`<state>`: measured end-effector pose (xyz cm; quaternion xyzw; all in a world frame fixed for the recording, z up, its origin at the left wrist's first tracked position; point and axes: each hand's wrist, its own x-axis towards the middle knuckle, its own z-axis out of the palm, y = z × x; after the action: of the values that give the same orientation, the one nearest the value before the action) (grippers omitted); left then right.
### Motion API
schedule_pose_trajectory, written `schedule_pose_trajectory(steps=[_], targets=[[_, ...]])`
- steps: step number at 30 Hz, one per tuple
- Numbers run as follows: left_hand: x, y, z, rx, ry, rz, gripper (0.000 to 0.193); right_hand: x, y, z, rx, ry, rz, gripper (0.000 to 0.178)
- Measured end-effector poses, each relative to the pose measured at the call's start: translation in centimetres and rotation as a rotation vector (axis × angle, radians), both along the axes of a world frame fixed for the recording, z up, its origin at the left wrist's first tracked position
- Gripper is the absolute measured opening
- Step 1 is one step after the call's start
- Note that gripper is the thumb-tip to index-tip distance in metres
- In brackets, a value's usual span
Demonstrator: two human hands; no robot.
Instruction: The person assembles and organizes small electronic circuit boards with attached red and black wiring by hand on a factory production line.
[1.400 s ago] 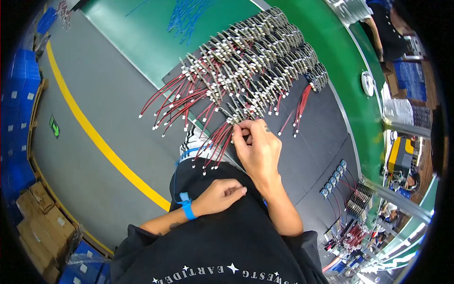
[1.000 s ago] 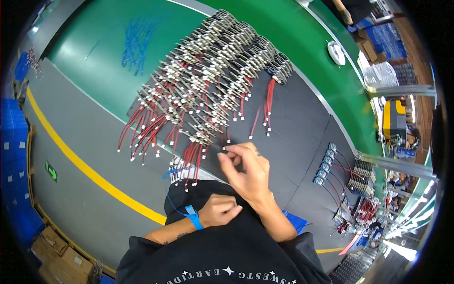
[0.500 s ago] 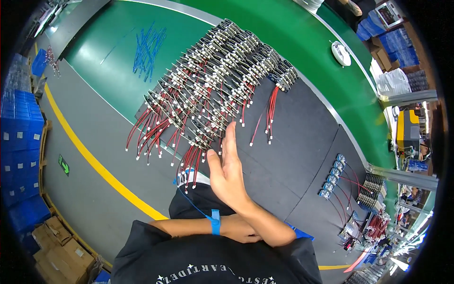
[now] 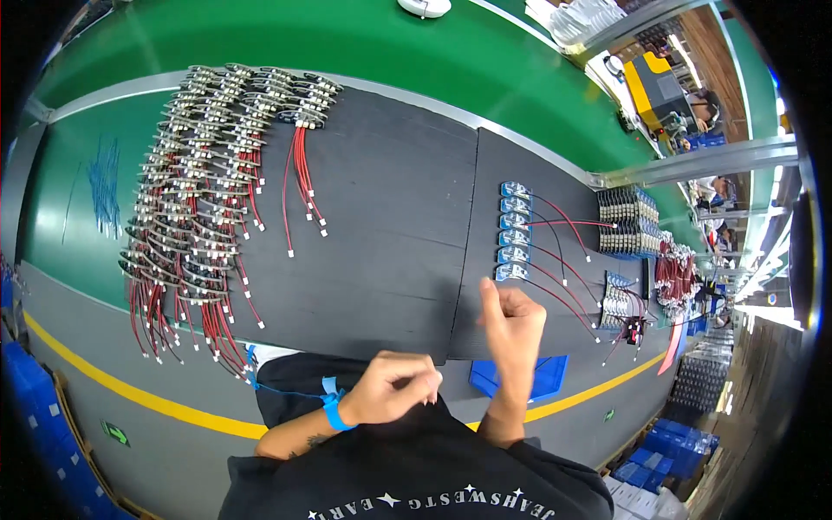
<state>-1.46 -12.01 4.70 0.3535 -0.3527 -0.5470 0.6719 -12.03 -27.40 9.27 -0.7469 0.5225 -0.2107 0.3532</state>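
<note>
My left hand (image 4: 394, 387), with a blue wrist strap (image 4: 336, 410) and its cord, is in front of my body at the mat's near edge. Its fingers are curled in, and nothing shows in them. My right hand (image 4: 515, 325) is raised over the dark mat (image 4: 381, 217), fingers folded, thumb side up, also with nothing visible in it. Just beyond it, a column of small blue circuit boards (image 4: 513, 236) trails red and black wires with white plugs. On the left, overlapping rows of boards (image 4: 199, 173) have red wires (image 4: 217, 334) hanging over the near edge.
Blue strips (image 4: 105, 191) lie on the green surface at far left. To the right are stacked boards (image 4: 628, 221), a red wire bundle (image 4: 674, 273) and a metal post (image 4: 693, 163). Below the bench edge sits a blue bin (image 4: 542, 379).
The view has swung to the right. My right hand has left the board rows and is now near the blue boards, its fingers folded. My left hand has come out from under the right forearm.
</note>
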Motion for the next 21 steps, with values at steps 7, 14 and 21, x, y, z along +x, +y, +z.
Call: schedule_pose_trajectory(steps=[7, 14, 21], targets=[[-2.6, -1.5, 0.1, 0.269, 0.125, 0.024, 0.027, -4.7, -4.1, -4.8, -0.105, -0.271, -0.246, 0.042], [-2.5, -5.6, 0.2, 0.411, 0.468, 0.220, 0.053, -3.7, -2.3, -2.7, -0.064, -0.339, 0.046, 0.013], [1.1, -6.8, 0.4, 0.442, 0.554, 0.103, 0.039, -2.1, 0.9, 0.8, -0.004, -0.149, 0.813, 0.015]])
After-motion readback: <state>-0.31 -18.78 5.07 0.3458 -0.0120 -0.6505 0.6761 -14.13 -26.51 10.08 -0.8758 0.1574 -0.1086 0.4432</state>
